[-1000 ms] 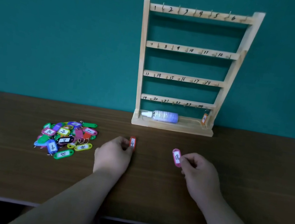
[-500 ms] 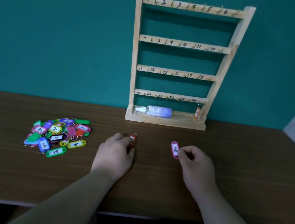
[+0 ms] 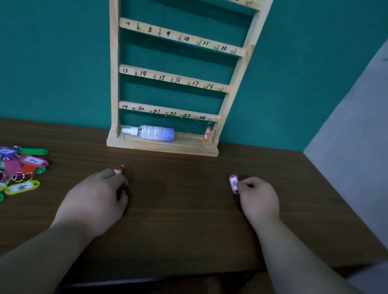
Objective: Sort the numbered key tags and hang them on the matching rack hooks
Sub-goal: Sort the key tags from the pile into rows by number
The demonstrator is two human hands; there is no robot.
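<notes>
Pink tag 18 point(image 3: 234, 183): pinched upright in my right hand point(image 3: 258, 201).
Hook 18 point(image 3: 221, 89): far, slightly left of it.
Left hand point(image 3: 98, 197): grips red tag point(image 3: 118, 171).

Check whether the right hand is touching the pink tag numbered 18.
Touching. The head view shows the right hand pinching the pink 18 tag by its edge, with no gap between them.

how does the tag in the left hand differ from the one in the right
The red tag in the left hand is mostly hidden by fingers, number unreadable; the pink tag in the right hand faces the camera and reads 18. The red tag's ring shows; the pink tag's does not. Both are held in a pinch.
</notes>
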